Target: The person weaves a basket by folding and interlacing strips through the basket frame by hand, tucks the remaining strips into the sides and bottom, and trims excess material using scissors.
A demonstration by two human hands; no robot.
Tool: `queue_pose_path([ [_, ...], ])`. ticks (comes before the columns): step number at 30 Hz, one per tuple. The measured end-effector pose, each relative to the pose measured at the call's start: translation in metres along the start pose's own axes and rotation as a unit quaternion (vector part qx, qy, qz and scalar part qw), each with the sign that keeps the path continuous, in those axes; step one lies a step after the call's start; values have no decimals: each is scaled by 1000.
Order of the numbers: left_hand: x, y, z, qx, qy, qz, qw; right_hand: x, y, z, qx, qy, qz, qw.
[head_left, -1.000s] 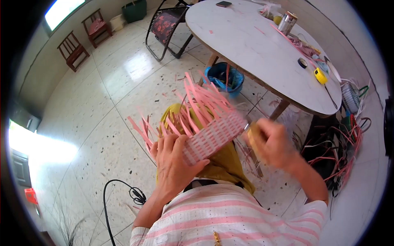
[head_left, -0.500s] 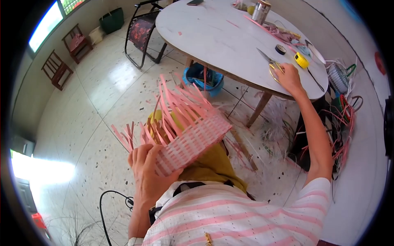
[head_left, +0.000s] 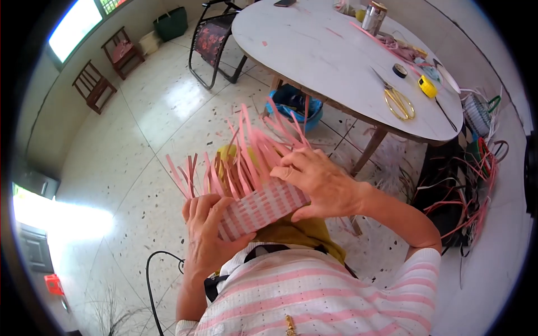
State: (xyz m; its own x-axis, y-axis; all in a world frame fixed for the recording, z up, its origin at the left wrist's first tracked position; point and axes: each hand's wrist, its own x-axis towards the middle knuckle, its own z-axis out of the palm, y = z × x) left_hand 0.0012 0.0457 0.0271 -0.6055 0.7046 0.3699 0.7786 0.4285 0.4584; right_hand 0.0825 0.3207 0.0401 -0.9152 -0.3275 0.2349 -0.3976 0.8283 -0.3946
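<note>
A partly woven basket (head_left: pixel 259 208) in pink and white strips rests on my lap, with long loose pink strips standing up from its upper edge. My left hand (head_left: pixel 208 224) grips its left end, thumb on the near wall and fingers over the rim. Over the right end lies my right hand (head_left: pixel 322 182), fingers bent across the upper edge and thumb low on the wall, so it holds the basket there. Gold-handled scissors (head_left: pixel 399 103) lie on the table, apart from both hands.
The white oval table (head_left: pixel 314 50) carries a yellow tape measure (head_left: pixel 427 87), a black tape roll (head_left: pixel 399 70) and a metal can (head_left: pixel 374 18). Under it stands a bin with a blue bag (head_left: pixel 314 115). Loose strips (head_left: pixel 485 185) pile up at the right. A folding chair (head_left: pixel 213 42) stands behind.
My right hand has let go of the scissors on the table and come down to the basket's right end. My left hand keeps its hold. The view has shifted slightly.
</note>
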Motion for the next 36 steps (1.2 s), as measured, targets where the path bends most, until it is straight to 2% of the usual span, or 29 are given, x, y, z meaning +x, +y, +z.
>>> queue_pose_path([
  [11,-5,1,-4,-16,-7,12,1000,-9,-9,0,3,-12,-14,1000],
  [13,-4,0,-3,-19,-16,6,1000,-10,-9,-2,-19,33,-21,999],
  [20,-4,5,-2,-8,-20,11,1000,-25,2,-10,8,40,14,999],
  [29,-5,21,0,26,-14,7,1000,-40,6,-3,54,50,14,997],
  [31,-7,21,-2,19,-10,-4,1000,-43,13,-4,59,114,-42,991],
  [32,-7,19,-3,18,3,-20,1000,-47,19,-7,60,115,-35,991],
  [34,-9,13,-7,11,3,-29,1000,-55,33,-16,141,210,-19,967],
  [36,-10,3,-11,19,20,-65,998,-78,56,-12,227,260,111,932],
])
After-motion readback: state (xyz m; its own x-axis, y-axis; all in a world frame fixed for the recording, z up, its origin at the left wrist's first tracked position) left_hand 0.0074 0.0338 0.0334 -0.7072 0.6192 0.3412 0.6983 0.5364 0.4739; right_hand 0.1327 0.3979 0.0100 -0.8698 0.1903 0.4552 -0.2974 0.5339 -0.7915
